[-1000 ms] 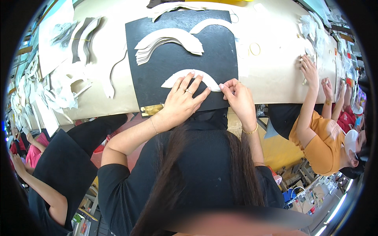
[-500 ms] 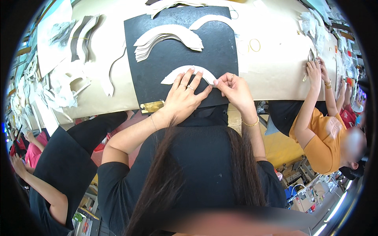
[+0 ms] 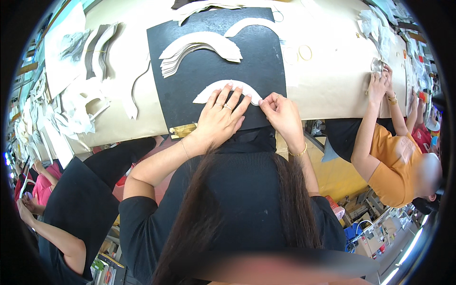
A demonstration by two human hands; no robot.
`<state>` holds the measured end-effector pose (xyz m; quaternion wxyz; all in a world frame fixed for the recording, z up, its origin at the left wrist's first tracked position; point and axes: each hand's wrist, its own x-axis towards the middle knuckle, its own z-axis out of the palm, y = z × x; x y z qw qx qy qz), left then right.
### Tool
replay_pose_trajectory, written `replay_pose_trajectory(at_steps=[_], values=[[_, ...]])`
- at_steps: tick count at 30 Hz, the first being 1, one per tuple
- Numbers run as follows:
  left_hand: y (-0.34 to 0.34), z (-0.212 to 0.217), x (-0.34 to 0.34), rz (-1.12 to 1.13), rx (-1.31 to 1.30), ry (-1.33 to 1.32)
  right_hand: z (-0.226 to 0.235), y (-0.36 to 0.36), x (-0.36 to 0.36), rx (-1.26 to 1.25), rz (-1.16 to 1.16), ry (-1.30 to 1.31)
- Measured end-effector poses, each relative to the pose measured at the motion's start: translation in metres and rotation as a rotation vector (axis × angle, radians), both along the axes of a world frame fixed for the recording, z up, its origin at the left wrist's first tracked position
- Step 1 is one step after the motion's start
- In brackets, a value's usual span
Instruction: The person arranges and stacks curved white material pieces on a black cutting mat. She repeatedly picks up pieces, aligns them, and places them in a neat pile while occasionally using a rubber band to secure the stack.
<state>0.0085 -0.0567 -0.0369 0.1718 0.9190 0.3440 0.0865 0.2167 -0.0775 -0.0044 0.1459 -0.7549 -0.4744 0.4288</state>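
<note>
A white curved strip [image 3: 204, 94] lies arched on the black mat [image 3: 180, 102] in front of me. My left hand [image 3: 219, 116] rests on it with fingers spread and lying flat across its middle, covering part of its lower edge. At the strip's right end, my right hand [image 3: 284, 115] pinches the tip between thumb and forefinger. Farther back on the mat sits a stack of similar curved pieces [image 3: 202, 42], fanned at its left end. A single curved strip [image 3: 251, 23] lies behind that stack, touching or overlapping its right part.
Brass-coloured metal [image 3: 183, 130] is at the mat's near left corner. Bundled curved pieces [image 3: 99, 52] and heaped white scraps [image 3: 52, 118] lie on the left of the table. At right, a co-worker in an orange shirt [image 3: 392, 152] handles something; plastic bags [image 3: 373, 28] lie beyond.
My left thumb has drawn back from the strip's right end, toward my body. The left fingers still rest on the strip, and my right hand keeps its pinch there.
</note>
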Motion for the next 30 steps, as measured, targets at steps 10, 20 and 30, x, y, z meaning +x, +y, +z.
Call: replay_pose_trajectory(at_steps=[10, 20, 30], values=[[0.0, -0.004, 0.011, 0.029, 0.078, 0.135, 0.003, 0.001, -0.001, 0.01, 0.064, -0.118], [-0.009, -0.009, 0.014, -0.027, 0.037, 0.206, 0.022, -0.002, 0.013, 0.027, 0.062, -0.259], [0.001, 0.007, -0.004, 0.172, -0.193, -0.226, 0.0, 0.014, -0.01, 0.432, 0.099, -0.262]])
